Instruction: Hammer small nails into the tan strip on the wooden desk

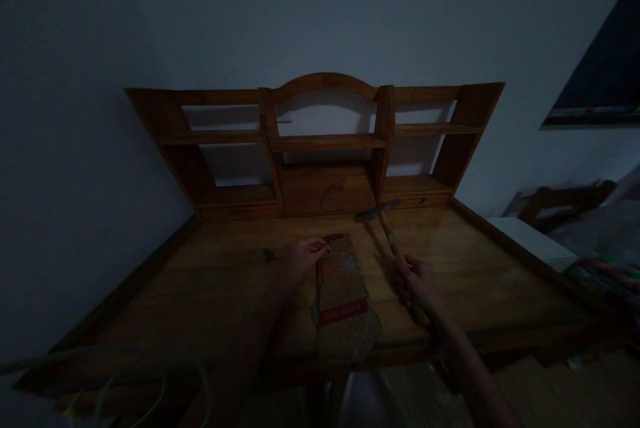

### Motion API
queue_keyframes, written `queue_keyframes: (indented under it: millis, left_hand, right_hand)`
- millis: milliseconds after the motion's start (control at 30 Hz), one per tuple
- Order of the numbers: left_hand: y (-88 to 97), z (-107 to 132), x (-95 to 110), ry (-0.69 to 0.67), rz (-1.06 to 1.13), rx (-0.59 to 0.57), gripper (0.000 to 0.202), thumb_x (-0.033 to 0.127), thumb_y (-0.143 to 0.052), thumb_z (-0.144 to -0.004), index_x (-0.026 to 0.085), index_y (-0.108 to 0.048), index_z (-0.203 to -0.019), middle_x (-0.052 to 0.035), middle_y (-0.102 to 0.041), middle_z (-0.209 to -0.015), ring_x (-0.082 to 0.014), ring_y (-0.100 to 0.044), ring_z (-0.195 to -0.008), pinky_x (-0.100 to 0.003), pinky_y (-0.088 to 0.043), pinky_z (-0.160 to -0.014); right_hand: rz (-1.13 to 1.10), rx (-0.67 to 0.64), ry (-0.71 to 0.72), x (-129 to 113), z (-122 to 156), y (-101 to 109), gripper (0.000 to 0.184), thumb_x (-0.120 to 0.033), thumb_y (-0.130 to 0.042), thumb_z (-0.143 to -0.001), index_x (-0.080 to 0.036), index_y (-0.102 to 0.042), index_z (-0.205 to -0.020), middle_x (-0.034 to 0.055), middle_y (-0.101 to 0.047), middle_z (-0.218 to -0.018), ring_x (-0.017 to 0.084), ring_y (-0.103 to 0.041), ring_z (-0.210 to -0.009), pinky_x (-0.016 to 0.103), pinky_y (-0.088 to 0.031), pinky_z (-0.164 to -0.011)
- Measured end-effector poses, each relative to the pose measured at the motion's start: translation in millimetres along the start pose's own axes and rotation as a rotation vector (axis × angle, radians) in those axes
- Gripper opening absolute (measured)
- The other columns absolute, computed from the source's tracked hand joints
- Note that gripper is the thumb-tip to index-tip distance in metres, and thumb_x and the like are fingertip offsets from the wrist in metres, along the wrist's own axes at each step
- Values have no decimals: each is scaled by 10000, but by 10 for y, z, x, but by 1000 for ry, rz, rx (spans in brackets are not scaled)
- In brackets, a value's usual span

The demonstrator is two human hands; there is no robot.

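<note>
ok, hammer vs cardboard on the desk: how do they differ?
The hammer is a slim handle with a dark crosswise head; the cardboard is a wider, flat piece. The right hand grips the hammer; the cardboard lies on the desk. The cardboard shows red bands; the hammer none.

A wooden desk (200,288) bears dotted cardboard (344,281) and, behind it, a shelf unit (327,143)
</note>
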State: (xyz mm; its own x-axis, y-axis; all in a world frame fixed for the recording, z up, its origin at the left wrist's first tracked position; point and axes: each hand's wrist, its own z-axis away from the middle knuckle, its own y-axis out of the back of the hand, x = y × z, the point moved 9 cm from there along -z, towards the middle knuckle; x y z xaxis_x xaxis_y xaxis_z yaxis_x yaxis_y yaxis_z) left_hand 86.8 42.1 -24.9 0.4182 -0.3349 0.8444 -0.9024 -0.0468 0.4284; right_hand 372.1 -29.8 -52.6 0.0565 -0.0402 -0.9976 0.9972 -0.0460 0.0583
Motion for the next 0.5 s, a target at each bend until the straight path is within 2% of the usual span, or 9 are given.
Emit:
queue_keyframes:
  millis: [133, 367, 500]
  left_hand:
    - [-12, 9, 31, -21, -12, 11, 195, 339, -640, -758, 150, -678, -787, -68, -727, -768, -183, -689, -682, -285, -551, -654]
    - [-6, 59, 148, -41, -62, -10, 185, 338, -619, -787, 167, -684, -812, -51, -732, -774, -173, -693, -694, -267, -545, -648]
    - [22, 61, 148, -31, -55, 22, 183, 337, -617, -789, 167, -685, -809, -59, -733, -784, -180, -694, -702, -281, -548, -664]
  right_hand:
    - [17, -5, 33, -4, -12, 0, 406, -604, -546, -811, -201, -506, -840, -91, -405, -477, 71, -368, -278, 187, -356, -243]
    - [-6, 6, 7, 3, -15, 3, 409, -607, -557, -802, -205, -496, -848, -95, -412, -495, 67, -356, -271, 191, -338, -226]
    - [-1, 1, 24, -17, -14, 2, 411, -603, -568, -797, -200, -501, -841, -96, -404, -472, 70, -362, -271, 186, -337, -232]
